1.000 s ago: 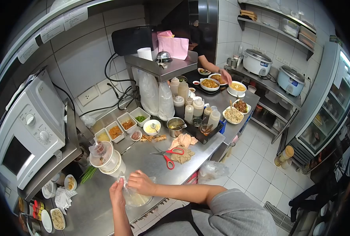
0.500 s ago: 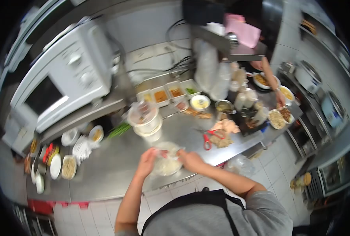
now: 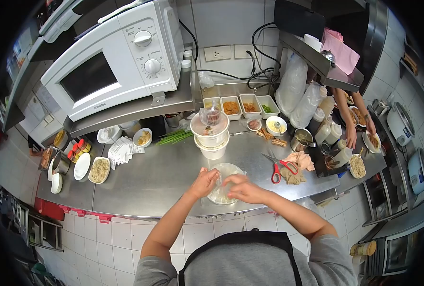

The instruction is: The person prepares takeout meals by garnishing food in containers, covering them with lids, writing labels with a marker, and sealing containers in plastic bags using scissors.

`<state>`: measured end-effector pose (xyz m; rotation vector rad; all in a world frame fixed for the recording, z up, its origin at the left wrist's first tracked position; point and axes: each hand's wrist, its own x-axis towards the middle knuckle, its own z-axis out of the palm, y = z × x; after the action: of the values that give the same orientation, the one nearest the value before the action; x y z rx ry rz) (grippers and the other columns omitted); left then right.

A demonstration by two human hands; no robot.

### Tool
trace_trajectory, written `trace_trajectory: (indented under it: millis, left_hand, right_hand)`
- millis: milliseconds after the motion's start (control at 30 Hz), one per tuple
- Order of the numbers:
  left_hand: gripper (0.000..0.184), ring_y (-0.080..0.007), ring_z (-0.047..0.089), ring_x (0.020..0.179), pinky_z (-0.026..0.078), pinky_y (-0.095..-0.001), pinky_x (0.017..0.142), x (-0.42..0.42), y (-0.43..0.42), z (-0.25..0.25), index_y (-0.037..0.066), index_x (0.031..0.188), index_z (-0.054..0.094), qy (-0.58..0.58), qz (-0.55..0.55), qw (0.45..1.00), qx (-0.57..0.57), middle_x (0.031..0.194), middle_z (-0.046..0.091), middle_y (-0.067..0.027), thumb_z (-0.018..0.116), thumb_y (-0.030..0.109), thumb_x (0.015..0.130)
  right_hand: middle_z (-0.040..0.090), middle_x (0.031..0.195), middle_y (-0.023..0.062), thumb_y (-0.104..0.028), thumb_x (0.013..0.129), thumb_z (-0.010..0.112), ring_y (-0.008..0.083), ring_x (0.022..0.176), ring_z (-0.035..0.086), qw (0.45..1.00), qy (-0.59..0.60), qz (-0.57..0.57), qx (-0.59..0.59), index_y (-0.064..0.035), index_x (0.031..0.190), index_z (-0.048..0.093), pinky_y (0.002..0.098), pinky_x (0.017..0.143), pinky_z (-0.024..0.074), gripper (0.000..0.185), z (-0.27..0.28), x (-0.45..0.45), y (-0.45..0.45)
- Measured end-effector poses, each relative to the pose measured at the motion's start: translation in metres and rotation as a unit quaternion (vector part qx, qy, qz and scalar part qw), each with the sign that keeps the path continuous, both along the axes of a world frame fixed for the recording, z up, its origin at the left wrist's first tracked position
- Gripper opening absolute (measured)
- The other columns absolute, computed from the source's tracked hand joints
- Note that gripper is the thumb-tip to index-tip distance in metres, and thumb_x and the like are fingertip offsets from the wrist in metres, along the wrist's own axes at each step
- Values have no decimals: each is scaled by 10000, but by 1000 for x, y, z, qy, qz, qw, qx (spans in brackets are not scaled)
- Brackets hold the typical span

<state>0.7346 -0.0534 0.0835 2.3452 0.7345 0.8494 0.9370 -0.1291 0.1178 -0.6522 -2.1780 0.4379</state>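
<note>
A clear plastic bag with pale contents sits in or on a round, see-through bowl at the counter's front edge; which of the two cannot be made out. My left hand is closed at the left side, pinching what looks like the bag's thin top. Over the right side hovers my right hand, its fingers bent and apart, with nothing visible in them. Just behind stand stacked white tubs, a small clear bag of reddish food on top.
Red-handled scissors lie beside a crumpled cloth on the right. Spice trays line the back, near squeeze bottles. Left are green stalks, receipts and a microwave. Another person's hands work at far right.
The view has shifted and sharpened. My right hand has loosened from the plastic, its fingers now apart; my left stays closed. The other person's second hand has come into view.
</note>
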Motion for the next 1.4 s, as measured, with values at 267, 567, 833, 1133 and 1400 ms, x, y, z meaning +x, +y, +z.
trace_trajectory:
  millis: [267, 567, 833, 1133, 1400]
  left_hand:
    - [130, -314, 453, 642, 336, -354, 692, -10, 17, 3, 59, 793, 515, 11, -24, 1000, 14, 687, 512, -125, 465, 122, 895]
    - [139, -245, 543, 746, 380, -354, 720, 4, 7, 44, 51, 851, 568, 54, 110, 941, -315, 718, 550, -98, 491, 161, 890]
    - [459, -208, 511, 1080, 250, -444, 1007, 18, -5, 45, 167, 1243, 477, -90, -35, 976, -195, 1124, 563, -79, 616, 218, 809]
    - [654, -98, 532, 1033, 96, -456, 1055, -3, 1, 9, 168, 1312, 402, 64, -3, 981, -181, 895, 597, 73, 694, 128, 729]
    - [423, -98, 552, 1003, 95, -459, 1042, -1, 1, 19, 145, 1185, 490, 33, -26, 974, -223, 916, 607, 85, 634, 164, 788]
  right_hand:
    - [455, 584, 6, -322, 943, 448, 83, 512, 440, 830, 294, -44, -472, -70, 639, 448, 229, 489, 366, 395, -27, -31, 24]
    - [501, 638, 12, -240, 880, 553, 95, 521, 476, 906, 216, -122, -343, -39, 823, 521, 248, 472, 393, 210, -45, -29, 31]
    - [578, 810, 31, -182, 908, 498, 76, 538, 479, 864, 215, -129, -437, -67, 1078, 505, 215, 474, 398, 206, -35, -38, 31]
    - [565, 817, 49, -192, 856, 592, 133, 595, 516, 927, 218, -41, -303, -68, 962, 589, 247, 527, 425, 164, -38, -22, 28]
    - [479, 787, 66, -75, 728, 612, 241, 783, 539, 972, -49, -225, -43, -65, 834, 586, 317, 633, 442, 109, -7, -23, 19]
